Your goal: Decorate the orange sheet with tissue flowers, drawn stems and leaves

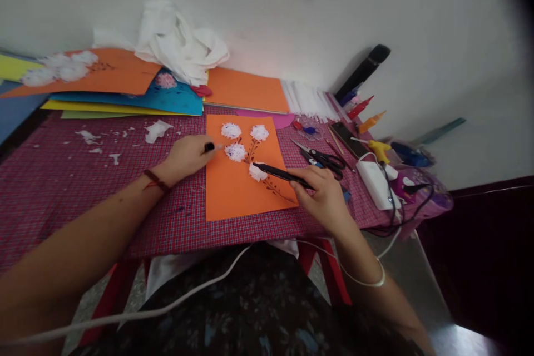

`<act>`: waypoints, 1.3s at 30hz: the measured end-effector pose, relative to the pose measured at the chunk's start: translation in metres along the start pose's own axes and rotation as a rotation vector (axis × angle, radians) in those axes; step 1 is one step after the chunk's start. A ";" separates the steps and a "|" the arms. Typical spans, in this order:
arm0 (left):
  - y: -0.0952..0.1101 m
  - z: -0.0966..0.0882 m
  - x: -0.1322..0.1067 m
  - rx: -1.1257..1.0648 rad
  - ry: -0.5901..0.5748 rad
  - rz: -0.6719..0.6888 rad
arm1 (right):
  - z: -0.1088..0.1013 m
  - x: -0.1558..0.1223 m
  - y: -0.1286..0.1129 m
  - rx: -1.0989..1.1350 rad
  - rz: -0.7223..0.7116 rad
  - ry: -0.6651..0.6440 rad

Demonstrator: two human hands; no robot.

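My right hand (323, 196) grips a black marker pen (277, 172), its tip touching or just over the lowest white tissue flower (257, 172). That flower is on an orange sheet of paper (227, 194), which carries several white tissue flowers speckled with dark dots and drawn dark stems with small leaves. At the sheet's left edge my left hand (189, 157) is closed around a small black marker cap (209, 147). Part of the cap is hidden by the fingers.
Scissors (323, 158), a glue gun (379, 150) and a white power strip (377, 184) with cables lie to the right. Torn tissue bits (157, 130) are scattered left on the checked tablecloth (167, 222). Behind stand coloured sheets (175, 97) and crumpled white cloth (171, 39) against the wall.
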State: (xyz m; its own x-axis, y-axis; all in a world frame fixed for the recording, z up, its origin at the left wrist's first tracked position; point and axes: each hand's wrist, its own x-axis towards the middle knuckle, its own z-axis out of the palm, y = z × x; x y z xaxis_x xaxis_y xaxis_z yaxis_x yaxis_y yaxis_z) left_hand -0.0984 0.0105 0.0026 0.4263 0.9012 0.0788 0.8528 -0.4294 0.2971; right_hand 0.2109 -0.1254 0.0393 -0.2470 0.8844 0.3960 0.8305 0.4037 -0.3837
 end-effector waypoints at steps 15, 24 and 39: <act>0.006 0.001 -0.003 0.077 -0.074 0.093 | 0.002 0.005 -0.005 -0.191 0.042 0.059; 0.004 0.002 -0.001 0.087 -0.094 0.094 | 0.016 0.011 0.002 -0.049 0.101 -0.027; 0.001 0.006 0.001 0.149 -0.101 0.091 | 0.032 -0.026 0.024 0.283 0.361 0.128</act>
State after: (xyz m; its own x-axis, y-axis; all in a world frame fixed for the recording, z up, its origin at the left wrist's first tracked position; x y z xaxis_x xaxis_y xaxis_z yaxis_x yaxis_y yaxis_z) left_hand -0.0953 0.0107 -0.0029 0.5252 0.8510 0.0005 0.8415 -0.5194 0.1483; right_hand 0.2210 -0.1314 -0.0073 0.1110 0.9511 0.2882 0.6790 0.1392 -0.7208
